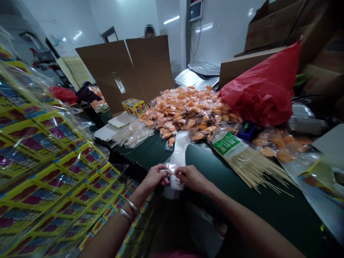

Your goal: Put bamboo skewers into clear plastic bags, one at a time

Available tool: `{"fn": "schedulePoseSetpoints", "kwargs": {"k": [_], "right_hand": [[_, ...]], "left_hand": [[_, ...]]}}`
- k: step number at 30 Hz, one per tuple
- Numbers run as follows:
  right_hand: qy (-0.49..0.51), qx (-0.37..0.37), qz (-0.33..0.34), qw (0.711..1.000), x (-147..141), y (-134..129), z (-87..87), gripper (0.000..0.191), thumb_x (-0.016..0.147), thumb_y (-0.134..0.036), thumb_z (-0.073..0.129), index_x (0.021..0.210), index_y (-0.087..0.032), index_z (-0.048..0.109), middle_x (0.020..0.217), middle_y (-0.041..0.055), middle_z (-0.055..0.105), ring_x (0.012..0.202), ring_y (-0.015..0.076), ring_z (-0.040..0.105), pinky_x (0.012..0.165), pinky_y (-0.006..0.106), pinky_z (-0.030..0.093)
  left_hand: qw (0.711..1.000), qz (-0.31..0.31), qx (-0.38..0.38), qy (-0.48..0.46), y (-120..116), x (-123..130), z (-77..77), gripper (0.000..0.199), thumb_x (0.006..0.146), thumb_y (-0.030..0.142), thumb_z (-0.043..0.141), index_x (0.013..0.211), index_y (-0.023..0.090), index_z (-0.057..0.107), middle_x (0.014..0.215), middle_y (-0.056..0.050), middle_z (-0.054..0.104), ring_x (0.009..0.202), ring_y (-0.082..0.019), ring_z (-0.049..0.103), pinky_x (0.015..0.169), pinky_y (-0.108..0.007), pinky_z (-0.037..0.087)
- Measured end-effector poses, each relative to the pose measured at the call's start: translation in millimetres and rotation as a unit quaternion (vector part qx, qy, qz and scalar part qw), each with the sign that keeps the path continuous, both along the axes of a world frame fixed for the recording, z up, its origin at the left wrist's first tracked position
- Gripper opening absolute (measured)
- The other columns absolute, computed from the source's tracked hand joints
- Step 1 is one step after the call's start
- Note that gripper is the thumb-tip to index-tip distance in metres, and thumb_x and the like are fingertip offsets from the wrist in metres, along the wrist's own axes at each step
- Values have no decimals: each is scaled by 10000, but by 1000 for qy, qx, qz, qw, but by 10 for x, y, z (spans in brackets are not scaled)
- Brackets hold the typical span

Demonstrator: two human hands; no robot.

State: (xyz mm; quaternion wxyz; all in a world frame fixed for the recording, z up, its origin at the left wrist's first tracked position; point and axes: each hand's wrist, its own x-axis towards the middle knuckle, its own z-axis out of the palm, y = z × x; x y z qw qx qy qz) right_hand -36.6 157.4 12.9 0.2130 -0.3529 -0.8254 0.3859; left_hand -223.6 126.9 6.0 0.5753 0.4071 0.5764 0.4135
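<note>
Near the table's front edge my left hand (157,176) and my right hand (192,177) are close together, with fingers pinched on a small clear plastic bag (171,167) between them. What is inside the bag, if anything, I cannot make out. Under and beyond the hands runs a whitish, glossy strip of plastic bags (179,148) along the dark green table (212,200). Past it rises a heap of orange pieces wrapped in clear plastic (188,107). To the right of my hands lies an opened pack of bamboo skewers (249,161) with a green and white label.
At left, yellow printed boxes (53,161) in clear wrap stand stacked high. Loose thin sticks (134,134) and a small yellow box (133,107) lie left of the heap. A red plastic bag (263,86) and cardboard (129,68) stand behind; a person's head shows above the cardboard.
</note>
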Motion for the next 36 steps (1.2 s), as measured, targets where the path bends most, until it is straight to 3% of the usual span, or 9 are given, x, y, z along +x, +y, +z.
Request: {"fn": "schedulePoseSetpoints", "kwargs": {"k": [8, 14, 21, 25, 31, 36], "right_hand": [[-63, 43, -85, 993, -32, -58, 12, 165, 779, -146, 520, 763, -177, 681, 656, 32, 667, 575, 126, 547, 546, 211, 308], [-63, 52, -123, 989, -109, -120, 7, 178, 722, -96, 500, 737, -168, 662, 628, 22, 648, 552, 122, 520, 525, 211, 295], [-20, 36, -149, 988, -58, -219, 11, 163, 756, -133, 483, 773, -151, 644, 618, 13, 635, 537, 115, 522, 518, 202, 338], [87, -36, -134, 986, -39, -387, 75, 159, 792, -223, 501, 873, -161, 623, 579, -24, 598, 465, 91, 479, 460, 184, 331], [144, -281, -76, 946, -13, -304, 116, 177, 679, -273, 568, 769, -137, 637, 540, -39, 563, 349, 51, 369, 368, 189, 256], [141, -304, -93, 938, 18, -208, 66, 216, 660, -306, 554, 737, -118, 625, 511, -41, 523, 342, 44, 323, 356, 196, 232]], "left_hand": [[999, 31, 11, -3, -13, 77, -33, 339, 727, 151, 605, 1049, 89, 518, 499, 16, 609, 372, -99, 558, 345, -142, 373], [997, 69, 3, -34, -35, 142, -9, 518, 732, 145, 648, 1196, 113, 421, 721, -30, 669, 416, -107, 601, 363, -174, 437], [996, 74, -4, -39, -112, 181, 19, 406, 766, 99, 593, 1135, 118, 426, 754, -43, 667, 424, -107, 606, 363, -174, 437], [996, 72, 1, -48, -142, 154, 15, 321, 741, 108, 606, 1032, 120, 472, 741, -43, 671, 448, -113, 614, 379, -178, 443], [998, 42, 8, -54, -144, 70, 11, 196, 682, 128, 635, 870, 108, 581, 721, -41, 676, 453, -93, 609, 374, -142, 374], [998, 38, 35, -35, -148, 61, 9, 198, 669, 111, 617, 867, 113, 603, 654, -10, 662, 418, -82, 590, 371, -140, 357]]}}
